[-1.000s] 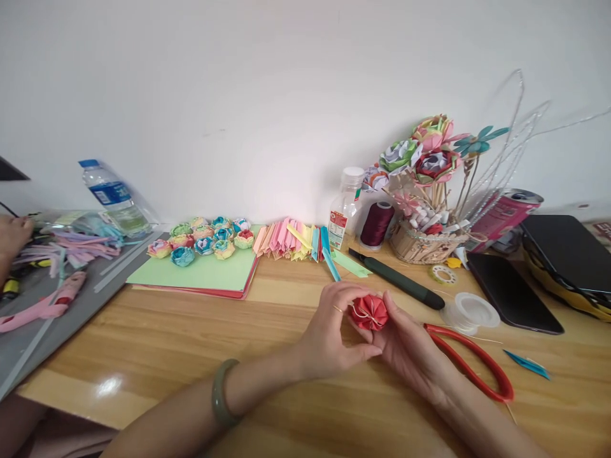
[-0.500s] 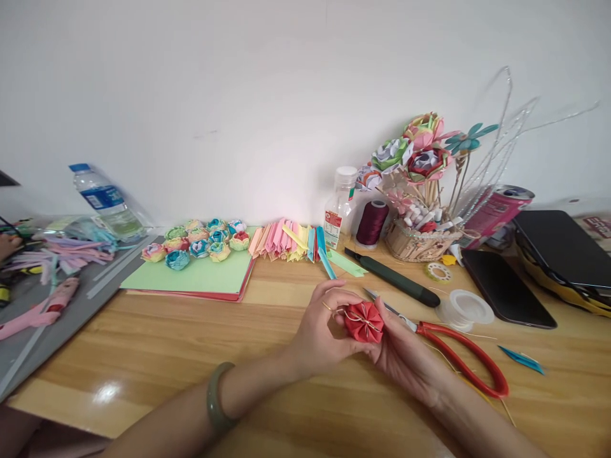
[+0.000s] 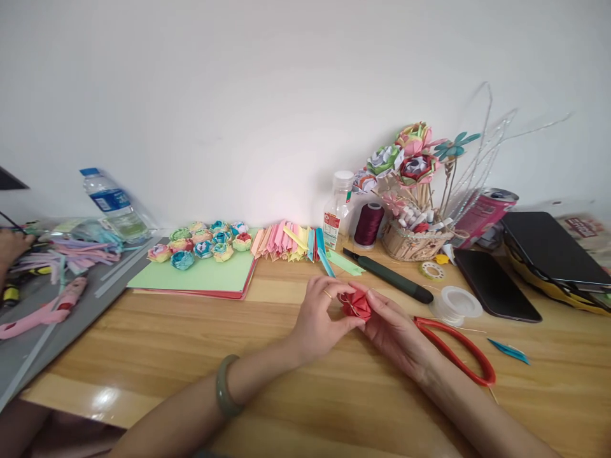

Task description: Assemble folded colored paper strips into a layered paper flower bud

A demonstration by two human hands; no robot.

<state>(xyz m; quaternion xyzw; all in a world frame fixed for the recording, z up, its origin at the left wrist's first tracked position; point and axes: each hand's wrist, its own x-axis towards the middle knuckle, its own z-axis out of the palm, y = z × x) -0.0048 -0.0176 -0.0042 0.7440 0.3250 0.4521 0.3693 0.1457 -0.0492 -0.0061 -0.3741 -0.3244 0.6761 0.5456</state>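
Note:
A small red folded-paper flower (image 3: 357,305) with pale thread on it is held between both hands above the wooden table. My left hand (image 3: 319,318), wearing a ring, pinches its left side with thumb and fingers. My right hand (image 3: 394,327) wraps its fingers round the right side. Red-handled scissors (image 3: 458,350) lie beside and partly behind my right hand, their blades hidden. Behind the hands are a dark green craft knife (image 3: 394,277) and a white thread spool (image 3: 457,305). Folded blue paper (image 3: 508,350) lies to the right.
Several paper flowers (image 3: 203,249) sit on green paper (image 3: 191,277), near folded strips (image 3: 286,242). Behind stand a bottle (image 3: 337,210), maroon thread (image 3: 368,226) and a flower basket (image 3: 413,243). A phone (image 3: 499,285) lies right; another person's hand (image 3: 10,248) is far left.
Both hands have lifted the red flower slightly and tilted it, so its thread-crossed face shows less. The scissor blades are now hidden behind my right hand. The camera view has shifted a little.

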